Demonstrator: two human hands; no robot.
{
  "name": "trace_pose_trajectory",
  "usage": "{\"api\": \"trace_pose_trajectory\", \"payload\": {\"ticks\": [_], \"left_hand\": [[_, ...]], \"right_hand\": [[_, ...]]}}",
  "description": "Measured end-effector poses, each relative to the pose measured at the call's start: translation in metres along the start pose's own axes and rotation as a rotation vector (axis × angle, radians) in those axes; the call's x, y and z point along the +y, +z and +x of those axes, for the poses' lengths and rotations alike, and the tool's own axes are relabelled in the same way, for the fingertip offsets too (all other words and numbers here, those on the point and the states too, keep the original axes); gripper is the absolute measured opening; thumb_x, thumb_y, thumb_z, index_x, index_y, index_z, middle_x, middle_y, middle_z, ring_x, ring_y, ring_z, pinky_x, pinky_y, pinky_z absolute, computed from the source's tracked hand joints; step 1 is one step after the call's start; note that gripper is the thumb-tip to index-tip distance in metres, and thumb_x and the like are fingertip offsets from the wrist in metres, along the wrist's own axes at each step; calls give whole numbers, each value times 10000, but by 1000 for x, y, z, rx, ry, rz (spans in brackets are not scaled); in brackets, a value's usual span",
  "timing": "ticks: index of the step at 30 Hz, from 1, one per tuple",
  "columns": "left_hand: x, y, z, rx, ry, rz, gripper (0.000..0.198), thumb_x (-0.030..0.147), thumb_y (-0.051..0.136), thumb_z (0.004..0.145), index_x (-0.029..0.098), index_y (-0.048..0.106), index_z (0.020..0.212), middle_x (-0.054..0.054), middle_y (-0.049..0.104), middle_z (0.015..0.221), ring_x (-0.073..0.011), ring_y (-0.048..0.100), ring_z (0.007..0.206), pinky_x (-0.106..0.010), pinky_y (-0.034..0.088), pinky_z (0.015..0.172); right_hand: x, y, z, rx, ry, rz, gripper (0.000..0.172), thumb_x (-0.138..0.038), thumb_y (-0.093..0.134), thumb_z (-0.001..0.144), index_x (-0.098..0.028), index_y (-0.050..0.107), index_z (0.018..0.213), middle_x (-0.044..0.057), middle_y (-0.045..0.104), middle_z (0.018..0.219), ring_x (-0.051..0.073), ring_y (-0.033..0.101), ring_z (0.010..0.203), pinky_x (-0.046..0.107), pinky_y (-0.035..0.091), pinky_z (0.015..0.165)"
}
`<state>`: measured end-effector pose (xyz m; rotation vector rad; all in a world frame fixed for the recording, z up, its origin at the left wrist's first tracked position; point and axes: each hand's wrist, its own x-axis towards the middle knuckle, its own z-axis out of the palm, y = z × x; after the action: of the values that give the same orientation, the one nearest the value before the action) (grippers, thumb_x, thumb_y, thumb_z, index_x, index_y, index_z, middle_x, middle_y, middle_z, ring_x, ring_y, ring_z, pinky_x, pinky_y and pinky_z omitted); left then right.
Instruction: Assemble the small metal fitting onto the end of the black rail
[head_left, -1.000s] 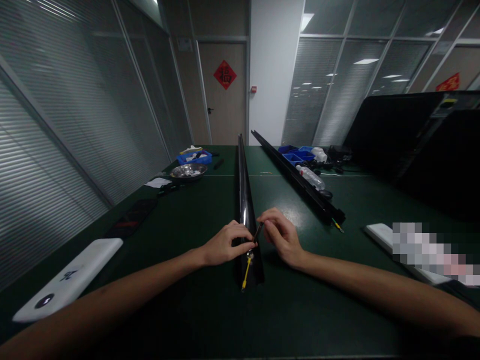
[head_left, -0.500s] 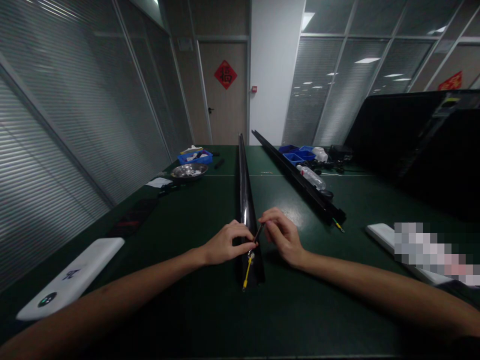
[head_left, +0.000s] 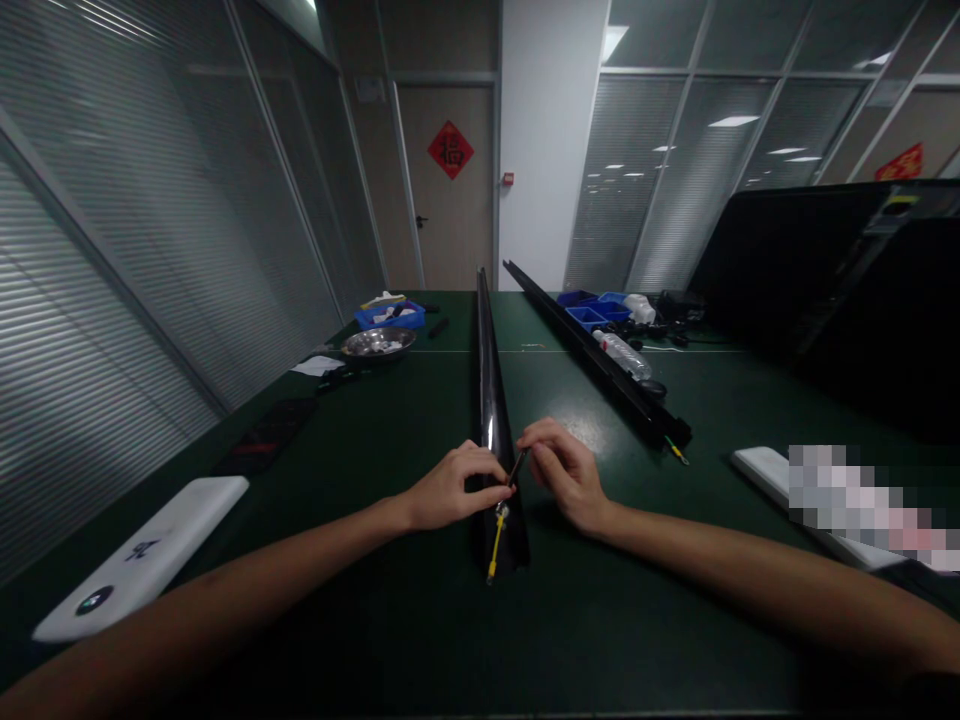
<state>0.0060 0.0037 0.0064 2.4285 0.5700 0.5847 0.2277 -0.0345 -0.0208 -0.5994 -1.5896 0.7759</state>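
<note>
A long black rail lies on the green table, running away from me. A yellow wire with a ring terminal sits at its near end. My left hand is closed in a pinch on the rail's near end, by the terminal. My right hand is closed round a thin dark screwdriver, whose tip points down at the terminal. Whatever lies under the tip is too small to make out.
A second black rail lies to the right, with a plastic bottle and blue bins beside it. A steel bowl and a blue tray stand at the far left. White flat devices lie at near left and right.
</note>
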Motion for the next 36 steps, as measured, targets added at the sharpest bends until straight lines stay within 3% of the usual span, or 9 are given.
{"api": "trace_pose_trajectory", "payload": {"ticks": [10,18,24,32,36], "left_hand": [[3,-1,0,-18,-6,-3,288,418,561,1058,193,722,982,-45,769,1006,-209,677,978,-350,386,963],[1,1,0,4,12,-9,237,398,616,1039,196,721,972,-34,774,1018,-207,683,984,-356,378,961],[1,-1,0,-27,28,11,250,355,553,1073,194,724,984,-27,755,999,-194,678,984,-342,364,958],[-1,1,0,0,22,-22,148,320,659,1017,191,725,987,-18,758,1015,-200,680,996,-346,358,957],[1,0,0,-14,21,-8,181,315,603,1044,191,719,981,-23,757,1011,-197,674,987,-347,362,961]], "right_hand": [[-3,0,0,-4,24,-19,202,-370,546,1076,-234,689,1123,35,601,992,92,531,577,241,435,499],[3,0,-1,11,14,12,218,-382,519,1084,-225,669,1057,33,590,999,81,517,553,234,421,482],[-1,0,0,-5,33,-6,194,-359,553,1075,-239,685,1152,23,590,964,82,523,566,229,417,490],[0,-1,0,-13,-24,48,184,-324,511,1092,-230,662,1046,20,577,987,68,516,553,231,410,498],[-4,1,1,-2,20,26,200,-371,542,1076,-223,675,1089,19,585,946,75,509,546,228,400,480]]}}
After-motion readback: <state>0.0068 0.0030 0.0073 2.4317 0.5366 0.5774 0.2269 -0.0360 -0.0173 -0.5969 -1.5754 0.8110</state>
